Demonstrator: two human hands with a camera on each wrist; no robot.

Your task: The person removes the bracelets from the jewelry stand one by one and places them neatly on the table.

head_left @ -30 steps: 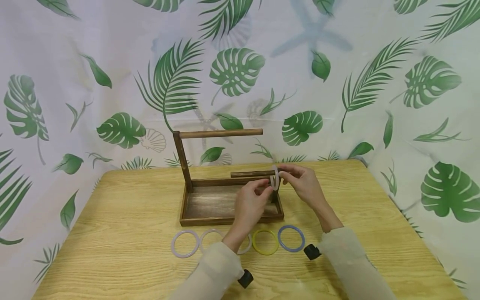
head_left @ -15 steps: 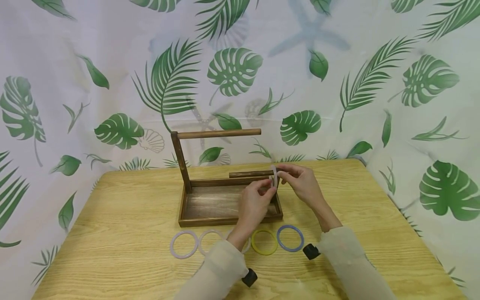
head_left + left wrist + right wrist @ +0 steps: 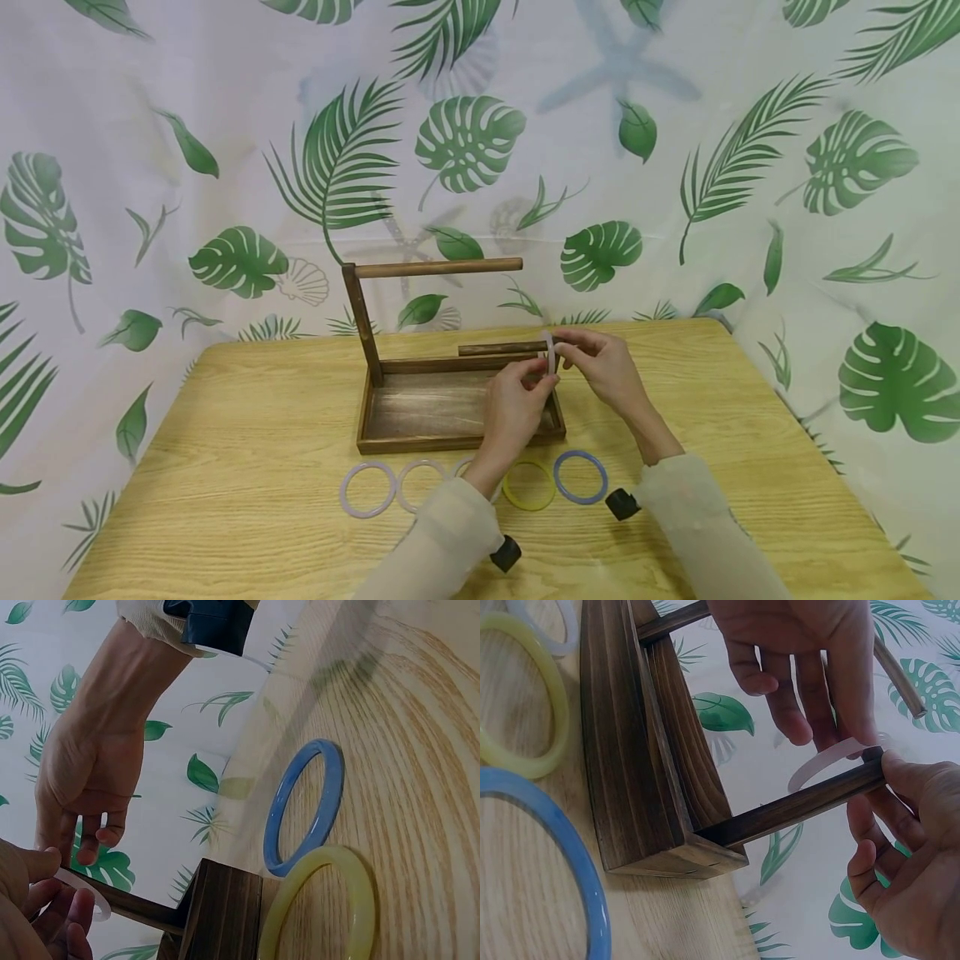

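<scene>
A wooden bangle stand [image 3: 462,443] has a tray base and two posts, each with a sideways peg. Near the right post, a pale bangle [image 3: 551,357] stands upright and seems to be round the lower peg [image 3: 502,348]. My left hand [image 3: 516,404] pinches this bangle between thumb and fingers. At the top of the same post is my right hand [image 3: 606,367]. In the right wrist view its thumb [image 3: 907,776] presses the post's dark top [image 3: 810,802], with the fingers curled behind. The left hand partly hides the tray's right side.
In front of the stand lie a lavender bangle [image 3: 368,514], a pale pink bangle [image 3: 408,465], a third pale one partly behind the left forearm, a yellow bangle [image 3: 529,507] and a blue bangle [image 3: 581,502]. The upper peg [image 3: 442,268] juts from the tall left post.
My left hand has shifted slightly to the right with the bangle, bringing it closer to the right post. The right hand has stayed almost still.
</scene>
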